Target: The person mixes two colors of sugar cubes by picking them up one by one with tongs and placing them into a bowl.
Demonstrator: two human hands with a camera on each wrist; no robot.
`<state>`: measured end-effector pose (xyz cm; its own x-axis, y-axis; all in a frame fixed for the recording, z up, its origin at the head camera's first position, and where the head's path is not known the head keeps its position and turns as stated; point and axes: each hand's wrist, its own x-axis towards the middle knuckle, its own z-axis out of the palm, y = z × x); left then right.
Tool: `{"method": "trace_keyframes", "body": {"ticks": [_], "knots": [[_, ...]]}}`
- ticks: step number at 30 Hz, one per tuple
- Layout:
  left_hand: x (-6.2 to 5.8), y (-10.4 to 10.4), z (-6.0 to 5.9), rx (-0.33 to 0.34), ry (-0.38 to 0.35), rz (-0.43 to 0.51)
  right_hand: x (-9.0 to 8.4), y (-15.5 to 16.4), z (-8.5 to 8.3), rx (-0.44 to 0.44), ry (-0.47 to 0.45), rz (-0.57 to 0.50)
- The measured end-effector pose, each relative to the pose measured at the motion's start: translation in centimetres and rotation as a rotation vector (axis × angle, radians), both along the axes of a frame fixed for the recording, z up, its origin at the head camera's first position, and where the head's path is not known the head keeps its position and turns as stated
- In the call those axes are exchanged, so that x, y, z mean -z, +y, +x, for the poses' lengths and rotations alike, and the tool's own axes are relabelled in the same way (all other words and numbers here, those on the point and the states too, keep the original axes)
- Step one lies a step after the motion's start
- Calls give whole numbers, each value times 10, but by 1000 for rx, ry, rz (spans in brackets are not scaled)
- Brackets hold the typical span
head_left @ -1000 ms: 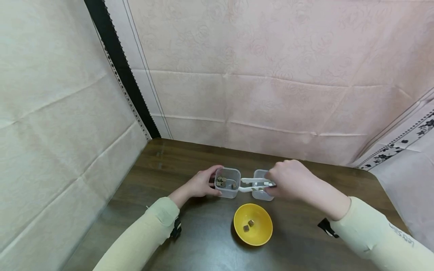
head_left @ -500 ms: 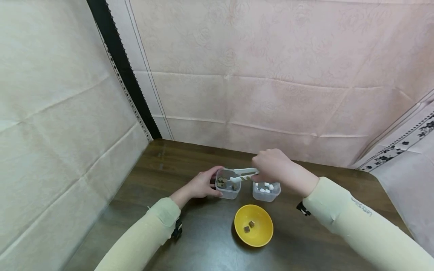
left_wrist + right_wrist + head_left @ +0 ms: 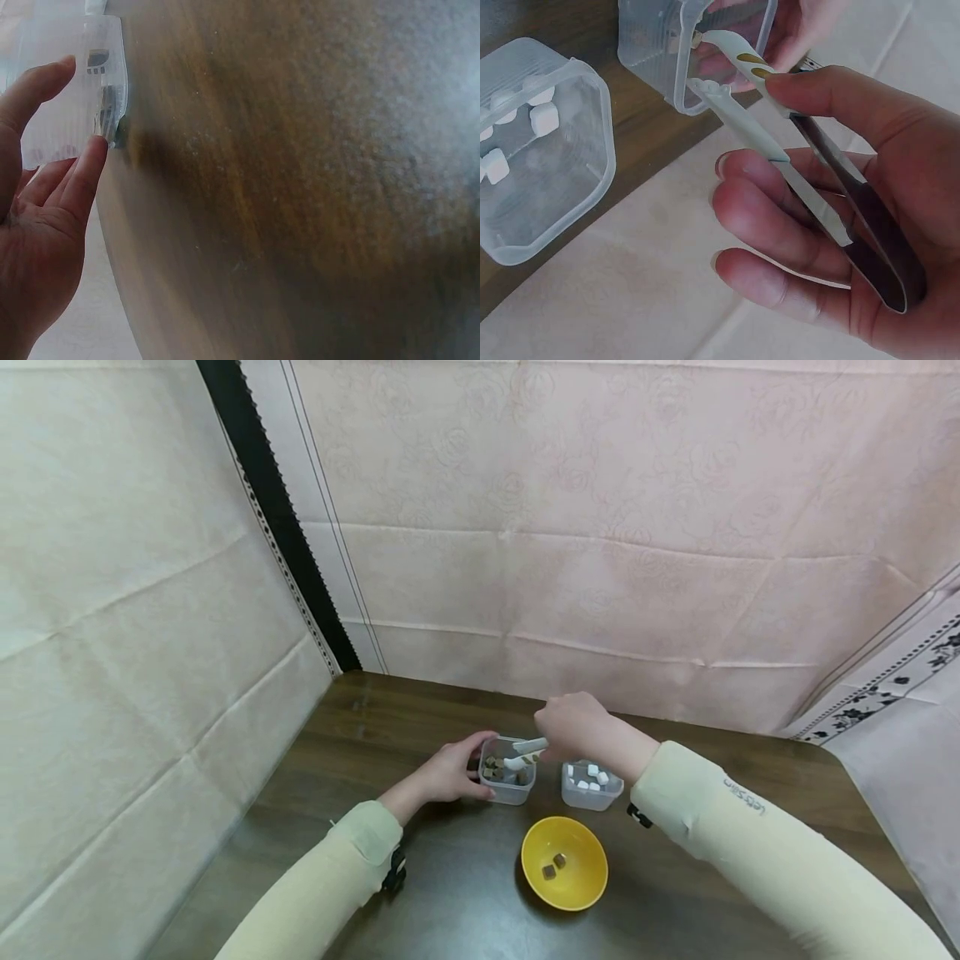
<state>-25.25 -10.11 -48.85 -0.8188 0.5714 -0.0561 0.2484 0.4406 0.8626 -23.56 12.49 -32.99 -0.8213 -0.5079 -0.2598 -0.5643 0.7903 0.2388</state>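
Leftward since a moment ago, my right hand [image 3: 573, 727] now dips pinched tongs [image 3: 780, 127] into the tub [image 3: 508, 770]; left hand [image 3: 450, 770] cups it steady.

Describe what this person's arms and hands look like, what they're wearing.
Both hands, left hand and right hand, are bare: no gloves or rings show. Both arms wear long pale cream-yellow sleeves. The right sleeve carries small dark lettering near the forearm. A black strap or device sits at each wrist.
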Motion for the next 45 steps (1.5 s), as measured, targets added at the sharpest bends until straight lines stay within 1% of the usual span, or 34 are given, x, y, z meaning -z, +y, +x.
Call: {"method": "trace_keyframes", "body": {"ticks": [6,12,16,24,29,36,40,45], "knots": [[1,-1,-1,7,2,4,7,-8,-5,3,-5,21],[-1,-1,0,8,-7,-4,10,-15,-9,44,-44,49],[-2,-1,0,8,-7,-5,12,-21,-12,57,-64,62],[-4,-1,0,10,-6,-12,14,-39,-14,36,-43,159],[-2,-1,-1,5,-7,-32,17,-45,-14,42,-49,214],[1,-2,-1,-6,-5,-46,19,-50,-14,83,-85,228],[1,-2,-1,-3,-5,-36,21,-51,-16,89,-87,224],[-1,-1,0,7,-3,-29,23,-50,-17,109,-118,209]]}}
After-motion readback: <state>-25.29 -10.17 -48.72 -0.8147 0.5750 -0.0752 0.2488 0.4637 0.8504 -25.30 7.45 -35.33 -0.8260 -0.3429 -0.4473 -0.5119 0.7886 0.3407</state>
